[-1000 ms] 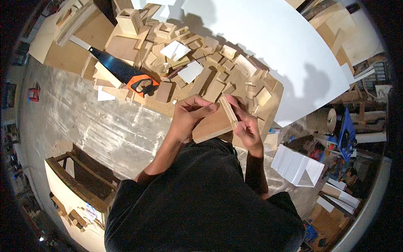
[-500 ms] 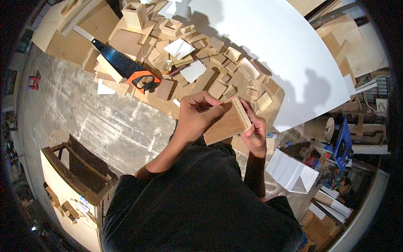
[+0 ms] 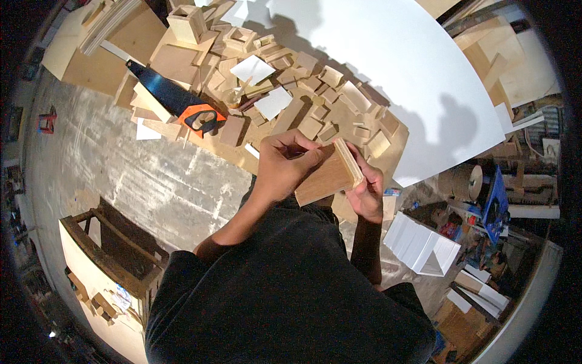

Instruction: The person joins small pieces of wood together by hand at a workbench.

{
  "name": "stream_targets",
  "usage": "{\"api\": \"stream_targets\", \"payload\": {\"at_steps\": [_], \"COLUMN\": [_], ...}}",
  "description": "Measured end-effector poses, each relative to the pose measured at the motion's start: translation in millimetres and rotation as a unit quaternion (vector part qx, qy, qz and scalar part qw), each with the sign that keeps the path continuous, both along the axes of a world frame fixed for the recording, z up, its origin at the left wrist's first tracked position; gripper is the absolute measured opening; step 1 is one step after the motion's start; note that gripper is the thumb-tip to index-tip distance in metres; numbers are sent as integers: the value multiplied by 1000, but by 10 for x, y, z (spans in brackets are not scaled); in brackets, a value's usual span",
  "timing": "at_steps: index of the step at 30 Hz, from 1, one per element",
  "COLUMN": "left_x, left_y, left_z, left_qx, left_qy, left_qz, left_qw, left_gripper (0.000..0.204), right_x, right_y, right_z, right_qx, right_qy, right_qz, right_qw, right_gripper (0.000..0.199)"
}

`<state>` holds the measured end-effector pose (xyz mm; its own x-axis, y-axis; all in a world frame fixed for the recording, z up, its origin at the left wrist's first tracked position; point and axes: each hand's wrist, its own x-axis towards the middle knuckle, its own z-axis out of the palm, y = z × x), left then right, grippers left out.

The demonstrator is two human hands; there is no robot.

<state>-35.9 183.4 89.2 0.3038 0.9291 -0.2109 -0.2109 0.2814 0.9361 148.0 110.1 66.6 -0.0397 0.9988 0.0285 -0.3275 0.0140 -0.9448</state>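
Observation:
I hold a flat plywood piece (image 3: pixel 327 177) in both hands, close to my chest. My left hand (image 3: pixel 285 164) grips its left end from above, fingers curled over the top edge. Around its right end is my right hand (image 3: pixel 367 188), the thumb by the layered edge. The piece tilts up to the right, its brown face toward the camera. Just beyond my hands lies a workbench (image 3: pixel 397 145) heaped with several small wood offcuts (image 3: pixel 315 100).
A handsaw with a black blade and orange handle (image 3: pixel 182 103) lies on the bench's left part. White paper squares (image 3: pixel 273 102) rest among the offcuts. A large white board (image 3: pixel 394 73) covers the far right. A wooden crate (image 3: pixel 112 255) stands at lower left, white boxes (image 3: pixel 421 246) at lower right.
The camera has tipped and drawn closer. The plywood piece has turned a little in my hands, its right end raised; both hands keep their hold.

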Motion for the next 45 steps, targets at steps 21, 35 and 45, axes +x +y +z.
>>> {"api": "stream_targets", "payload": {"at_steps": [21, 35, 45], "left_x": [75, 118, 212], "left_y": [116, 121, 90], "left_z": [-122, -184, -532], "left_qx": [-23, -27, -160], "left_qy": [-8, -9, -95], "left_qz": [-12, -7, 15], "left_qw": [1000, 1000, 982], "left_gripper": [6, 5, 7], "right_x": [60, 43, -31], "right_y": [86, 77, 129], "right_z": [-51, -54, 76], "right_qx": [-16, -40, -92], "right_qy": [55, 57, 38], "right_qz": [8, -20, -44], "right_qw": [998, 997, 994], "right_gripper": [83, 86, 50]}}
